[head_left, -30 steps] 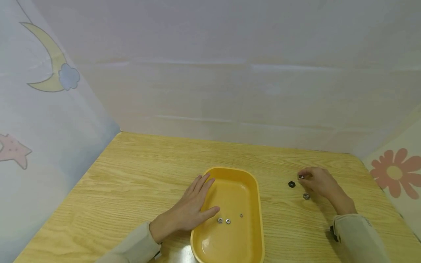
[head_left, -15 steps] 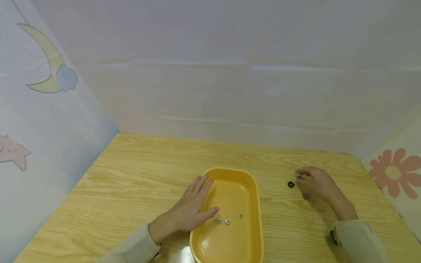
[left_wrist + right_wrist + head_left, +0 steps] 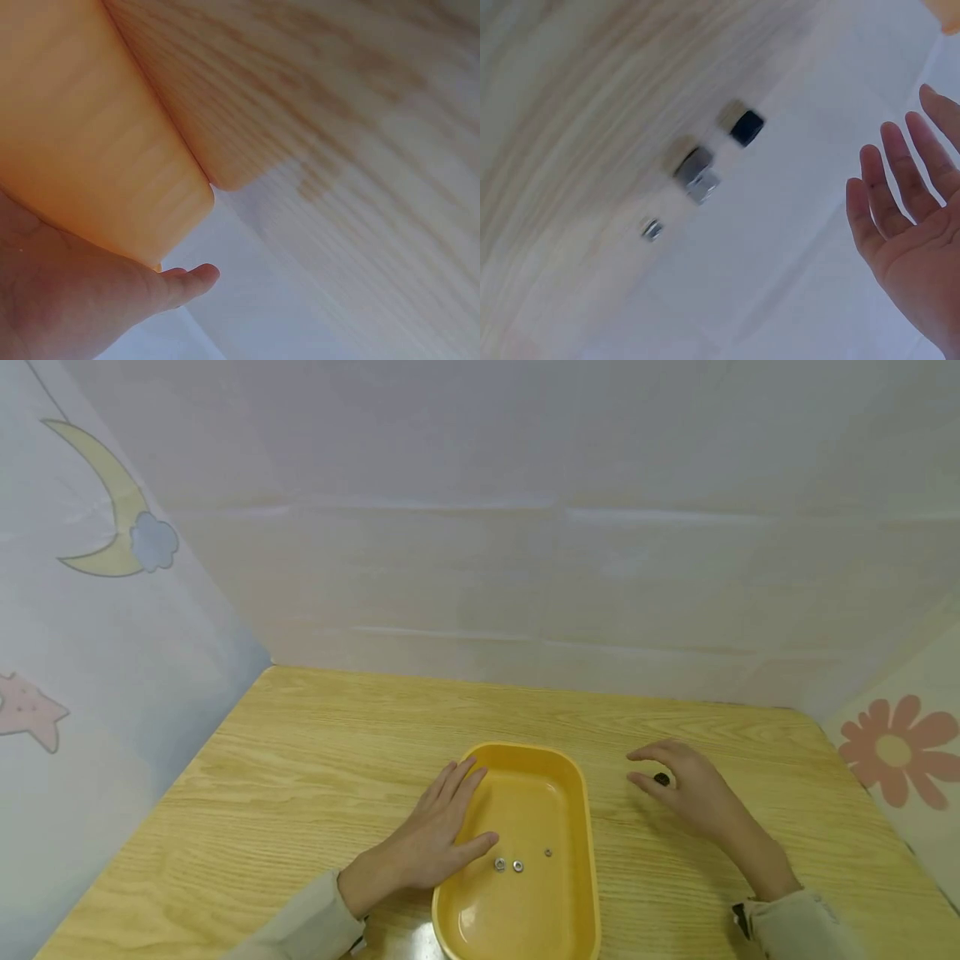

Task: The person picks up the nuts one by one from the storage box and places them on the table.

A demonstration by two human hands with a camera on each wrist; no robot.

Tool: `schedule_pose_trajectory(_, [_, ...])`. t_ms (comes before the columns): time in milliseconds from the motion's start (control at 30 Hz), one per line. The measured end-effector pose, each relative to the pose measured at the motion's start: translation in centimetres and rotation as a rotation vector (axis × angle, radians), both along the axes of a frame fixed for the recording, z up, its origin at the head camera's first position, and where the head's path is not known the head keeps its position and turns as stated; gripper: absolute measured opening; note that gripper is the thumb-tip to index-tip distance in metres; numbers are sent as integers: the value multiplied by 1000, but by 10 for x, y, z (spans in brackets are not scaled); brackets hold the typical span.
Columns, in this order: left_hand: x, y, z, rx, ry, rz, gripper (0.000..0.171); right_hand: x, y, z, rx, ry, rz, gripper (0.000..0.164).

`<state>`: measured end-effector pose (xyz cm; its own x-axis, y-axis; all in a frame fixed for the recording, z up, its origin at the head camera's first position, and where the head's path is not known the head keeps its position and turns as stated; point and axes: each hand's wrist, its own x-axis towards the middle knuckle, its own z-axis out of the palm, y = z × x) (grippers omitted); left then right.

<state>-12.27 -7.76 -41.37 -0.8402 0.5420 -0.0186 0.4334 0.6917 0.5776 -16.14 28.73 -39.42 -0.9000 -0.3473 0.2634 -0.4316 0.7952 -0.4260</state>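
Observation:
My left hand (image 3: 416, 843) rests on the left rim of the yellow tray (image 3: 592, 860), fingers straight and thumb stretched over its inside. In the left wrist view, part of that hand lies along the tray's outer wall (image 3: 142, 172). On the tray floor lie a silver nut (image 3: 500, 864), a second nut (image 3: 518, 866) and a smaller one (image 3: 548, 852). My right hand (image 3: 697, 789) hovers right of the tray, thumb and fingers apart, nothing seen held. A black nut (image 3: 662, 779) shows between them, on the table. The right wrist view also has a large silver nut (image 3: 694, 165).
Beside the large nut lies another silver piece (image 3: 703, 186), blurred, with a small silver nut (image 3: 652, 229) farther along. The wood-grain table (image 3: 315, 752) meets a pale cloth backdrop (image 3: 450, 568) behind. A printed side cloth (image 3: 97, 635) hangs at the left.
My right hand has moved left from beside the silver nuts to over the black nut, its thumb and fingers spreading apart. The left hand has stayed on the tray.

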Motion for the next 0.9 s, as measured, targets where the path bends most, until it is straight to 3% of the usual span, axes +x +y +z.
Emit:
schedule_pose_trajectory(333, [0,0,0,-2,7,-1,81,27,-39,4,-46,157,73,27])
schedule_pose_trajectory(567, [0,-1,-1,-3,5,-3,81,35,-55,4,-46,224,136,31])
schedule_pose_trajectory(900, [-1,0,-1,0,9,-10,80,40,-67,3,-22,183,155,27])
